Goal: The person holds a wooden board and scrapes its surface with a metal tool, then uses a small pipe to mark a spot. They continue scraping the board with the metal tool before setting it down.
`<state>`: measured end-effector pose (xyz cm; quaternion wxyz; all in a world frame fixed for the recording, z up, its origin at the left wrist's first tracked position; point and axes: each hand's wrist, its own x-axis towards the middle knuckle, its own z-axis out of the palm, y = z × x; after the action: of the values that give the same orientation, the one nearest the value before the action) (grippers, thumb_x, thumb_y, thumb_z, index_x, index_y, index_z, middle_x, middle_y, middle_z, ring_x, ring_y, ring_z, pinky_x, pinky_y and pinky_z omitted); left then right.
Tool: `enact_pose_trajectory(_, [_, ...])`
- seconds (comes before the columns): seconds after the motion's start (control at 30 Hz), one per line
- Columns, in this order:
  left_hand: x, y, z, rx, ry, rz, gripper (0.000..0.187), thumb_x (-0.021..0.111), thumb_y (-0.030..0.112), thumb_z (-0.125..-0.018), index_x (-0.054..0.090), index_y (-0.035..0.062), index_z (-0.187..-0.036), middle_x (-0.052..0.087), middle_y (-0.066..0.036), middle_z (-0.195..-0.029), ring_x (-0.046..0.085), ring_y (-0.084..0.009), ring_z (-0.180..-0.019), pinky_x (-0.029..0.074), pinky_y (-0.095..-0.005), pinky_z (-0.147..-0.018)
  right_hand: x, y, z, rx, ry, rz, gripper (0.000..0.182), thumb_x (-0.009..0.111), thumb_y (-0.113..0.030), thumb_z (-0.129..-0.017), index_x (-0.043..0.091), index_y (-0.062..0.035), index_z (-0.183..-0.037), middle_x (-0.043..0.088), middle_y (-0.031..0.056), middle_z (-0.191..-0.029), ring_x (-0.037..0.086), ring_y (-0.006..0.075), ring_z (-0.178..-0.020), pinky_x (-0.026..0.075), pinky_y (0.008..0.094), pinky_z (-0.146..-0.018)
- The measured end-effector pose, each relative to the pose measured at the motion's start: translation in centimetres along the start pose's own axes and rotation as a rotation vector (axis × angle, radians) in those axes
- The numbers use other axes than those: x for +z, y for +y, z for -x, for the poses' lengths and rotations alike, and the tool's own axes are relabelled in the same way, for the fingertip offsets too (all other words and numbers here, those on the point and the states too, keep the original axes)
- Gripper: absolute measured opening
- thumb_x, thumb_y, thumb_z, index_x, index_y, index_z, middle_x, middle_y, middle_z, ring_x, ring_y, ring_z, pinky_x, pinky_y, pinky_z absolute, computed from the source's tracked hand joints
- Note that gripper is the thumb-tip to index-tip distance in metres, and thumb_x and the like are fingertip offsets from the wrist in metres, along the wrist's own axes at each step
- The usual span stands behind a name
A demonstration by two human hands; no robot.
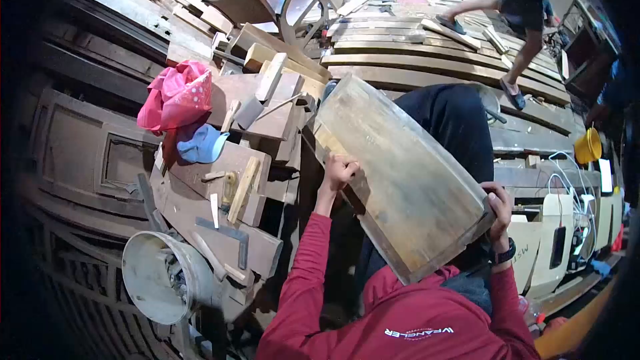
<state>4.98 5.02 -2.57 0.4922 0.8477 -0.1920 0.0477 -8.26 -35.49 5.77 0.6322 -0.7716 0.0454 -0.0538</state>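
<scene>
A flat wooden panel (407,180) with a raised rim lies tilted across my lap, its surface pale and smudged. My left hand (341,171) is closed in a fist against the panel's left edge; whatever it may hold is hidden. On the far right corner my right hand (499,208) grips the panel's edge, fingers wrapped over it. To the left, a wooden bench (200,187) carries a dark try square (241,243), a mallet-like tool with a pale block head (250,112) and a wood strip (245,190).
A pink cloth bag (175,97) and a blue cap (202,143) sit on the bench. A white bucket (157,277) with small items stands lower left. Planks (413,60) cover the floor ahead, where a person (523,20) walks. A yellow bucket (588,145) hangs at right.
</scene>
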Motion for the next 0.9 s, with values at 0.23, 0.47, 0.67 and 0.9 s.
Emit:
enact_pose_trajectory(0.23, [3.3, 5.0, 0.2, 0.305, -0.183, -0.044, 0.028, 0.061, 0.021, -0.077, 0.055, 0.0035, -0.056, 0.054, -0.014, -0.055, 0.056, -0.0310, -0.052, 0.040, -0.0402, -0.053, 0.2, 0.0, 0.1, 0.011, -0.022, -0.039, 0.046, 0.051, -0.036, -0.086, 0.066, 0.0055, -0.102, 0.067, 0.0110, -0.094, 0.060, 0.0178, -0.092, 0.043, 0.0285, -0.086])
enact_pose_trajectory(0.47, [1.3, 4.1, -1.8, 0.151, -0.291, 0.048, 0.030, 0.061, 0.028, -0.080, 0.062, 0.0035, -0.063, 0.061, -0.014, -0.060, 0.061, -0.0326, -0.061, 0.045, -0.0404, -0.062, -0.1, 0.0, 0.0, -0.012, 0.002, -0.011, 0.043, 0.051, -0.030, -0.087, 0.067, 0.0067, -0.102, 0.070, 0.0105, -0.092, 0.061, 0.0175, -0.089, 0.045, 0.0284, -0.084])
enact_pose_trajectory(0.67, [1.2, 1.0, -1.3, 0.089, -0.130, -0.052, 0.028, 0.059, 0.023, -0.077, 0.058, 0.0021, -0.058, 0.056, -0.015, -0.055, 0.054, -0.0337, -0.048, 0.041, -0.0428, -0.050, 0.2, 0.4, 0.1, -0.013, 0.027, -0.045, 0.043, 0.051, -0.031, -0.087, 0.067, 0.0064, -0.102, 0.069, 0.0126, -0.094, 0.062, 0.0189, -0.091, 0.045, 0.0296, -0.085])
enact_pose_trajectory(0.9, [3.5, 4.4, 0.2, 0.204, -0.187, -0.084, 0.026, 0.062, 0.025, -0.077, 0.062, 0.0052, -0.060, 0.057, -0.014, -0.058, 0.058, -0.0352, -0.056, 0.044, -0.0441, -0.058, 0.0, 0.7, 0.2, 0.045, 0.003, -0.111, 0.045, 0.052, -0.032, -0.087, 0.066, 0.0068, -0.106, 0.069, 0.0120, -0.097, 0.061, 0.0196, -0.092, 0.045, 0.0302, -0.087])
